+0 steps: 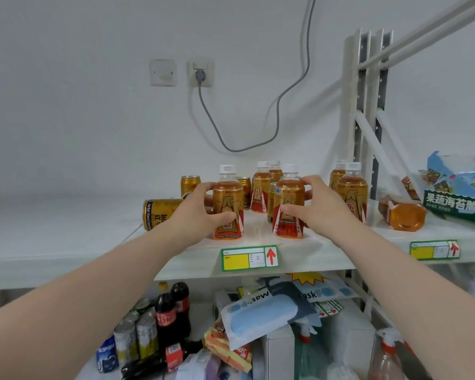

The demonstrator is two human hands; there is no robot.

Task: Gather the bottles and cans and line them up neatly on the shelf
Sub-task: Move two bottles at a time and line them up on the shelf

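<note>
On the white shelf two orange drink bottles with white caps stand upright near the front edge. My left hand wraps around the left bottle and my right hand wraps around the right bottle. Behind them stand several more bottles and gold cans. One gold can lies on its side at the left. Two more bottles stand upright to the right, and another bottle lies on its side beyond them.
A blue-green snack box sits at the far right of the shelf beside a white upright post. A grey cable hangs on the wall. Below are cola bottles, cans and mask packs.
</note>
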